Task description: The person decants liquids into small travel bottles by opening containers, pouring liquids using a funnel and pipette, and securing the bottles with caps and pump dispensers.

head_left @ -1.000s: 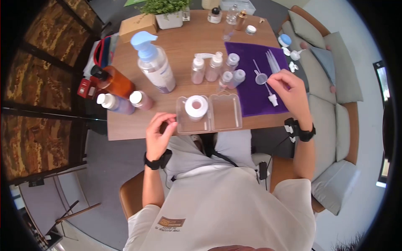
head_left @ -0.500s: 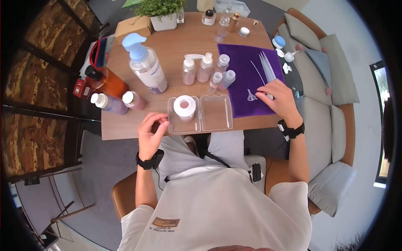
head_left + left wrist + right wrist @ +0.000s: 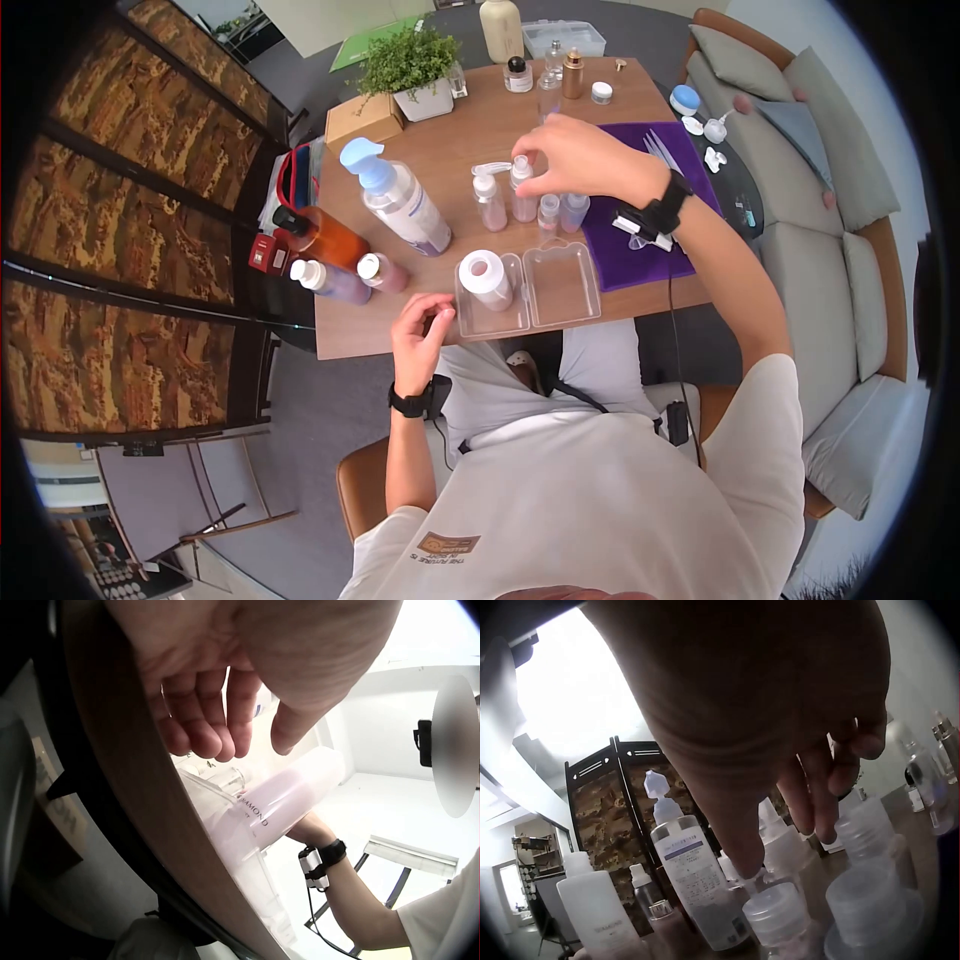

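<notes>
My right hand reaches over a group of small clear travel bottles, its thumb and fingers spread on either side of a small pump bottle. In the right wrist view the thumb and fingers straddle its pale top, with a gap between them. Another small white-capped bottle stands to its left. At the table's front edge, my left hand rests with loosely bent fingers, holding nothing. Beside it an uncapped white bottle, lettered in the left wrist view, stands in one half of an opened clear plastic case.
On the left stand a large pump bottle, an amber bottle and two smaller capped bottles. A purple cloth on the right bears pipettes and a small funnel. A potted plant is at the back.
My right hand has moved from the funnel on the purple cloth leftward and away from me to the small bottles. The left hand has stayed beside the case. The head view has shifted.
</notes>
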### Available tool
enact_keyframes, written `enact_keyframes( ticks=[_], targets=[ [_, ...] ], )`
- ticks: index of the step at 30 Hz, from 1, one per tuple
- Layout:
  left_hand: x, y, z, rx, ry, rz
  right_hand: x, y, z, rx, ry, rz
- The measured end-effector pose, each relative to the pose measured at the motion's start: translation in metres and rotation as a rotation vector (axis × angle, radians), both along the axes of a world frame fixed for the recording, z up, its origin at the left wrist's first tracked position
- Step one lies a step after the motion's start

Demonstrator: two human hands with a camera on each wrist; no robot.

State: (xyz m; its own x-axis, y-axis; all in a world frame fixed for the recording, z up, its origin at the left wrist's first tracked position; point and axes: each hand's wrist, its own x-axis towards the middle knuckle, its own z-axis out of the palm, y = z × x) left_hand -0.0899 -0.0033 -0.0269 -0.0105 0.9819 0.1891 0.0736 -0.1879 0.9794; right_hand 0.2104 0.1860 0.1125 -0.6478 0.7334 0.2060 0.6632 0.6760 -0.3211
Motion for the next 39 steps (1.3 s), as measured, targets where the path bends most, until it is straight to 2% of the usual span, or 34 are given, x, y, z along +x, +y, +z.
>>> enact_keyframes(
  ticks=[2, 5, 8, 9, 10, 11, 14, 17, 20, 24, 26, 30, 32, 33, 36, 39],
  targets=[
    [-0.001, 0.001, -0.001, -0.007, -0.014, -0.003, -0.004, 0.002, 0.003, -0.108, -0.099, -0.019],
    [-0.002, 0.001, -0.003, -0.021, -0.013, -0.008, -0.007, 0.004, 0.001, -0.094, -0.135, -0.046],
    [-0.004, 0.0, -0.001, -0.035, -0.033, -0.002, 0.002, 0.004, 0.012, 0.018, -0.017, -0.062],
    [-0.004, -0.002, 0.002, -0.045, -0.054, 0.008, 0.009, 0.006, 0.02, 0.192, 0.065, -0.038],
    [-0.004, -0.005, 0.006, -0.057, -0.075, 0.018, 0.015, 0.007, 0.032, 0.363, 0.145, -0.014],
    [-0.005, -0.008, 0.01, -0.022, -0.053, 0.037, 0.02, 0.004, 0.046, 0.321, 0.126, -0.08],
    [-0.003, -0.015, 0.036, 0.094, 0.024, 0.089, 0.026, -0.026, 0.09, 0.392, 0.165, -0.141],
    [0.003, -0.018, 0.08, 0.245, 0.145, 0.138, 0.021, -0.07, 0.149, 0.294, 0.095, -0.036],
    [0.006, -0.008, 0.129, 0.449, 0.413, 0.137, -0.004, -0.087, 0.15, 0.292, 0.266, 0.076],
    [0.01, 0.01, 0.176, 0.466, 0.385, 0.096, -0.045, -0.093, 0.134, 0.17, 0.285, 0.249],
    [-0.002, 0.018, 0.177, 0.478, 0.462, 0.098, -0.063, -0.094, 0.128, 0.109, 0.286, 0.325],
    [0.006, 0.01, 0.184, 0.295, 0.403, 0.098, -0.076, -0.096, 0.12, 0.132, 0.247, 0.374],
    [0.002, 0.008, 0.178, 0.242, 0.41, 0.123, -0.073, -0.1, 0.124, 0.106, 0.253, 0.316],
    [0.003, 0.008, 0.175, 0.293, 0.427, 0.131, -0.072, -0.101, 0.127, 0.094, 0.253, 0.289],
    [0.007, 0.008, 0.168, 0.402, 0.481, 0.145, -0.073, -0.099, 0.13, 0.095, 0.055, 0.262],
    [0.01, 0.007, 0.165, 0.407, 0.543, 0.137, -0.077, -0.107, 0.137, 0.048, -0.001, 0.27]
  ],
)
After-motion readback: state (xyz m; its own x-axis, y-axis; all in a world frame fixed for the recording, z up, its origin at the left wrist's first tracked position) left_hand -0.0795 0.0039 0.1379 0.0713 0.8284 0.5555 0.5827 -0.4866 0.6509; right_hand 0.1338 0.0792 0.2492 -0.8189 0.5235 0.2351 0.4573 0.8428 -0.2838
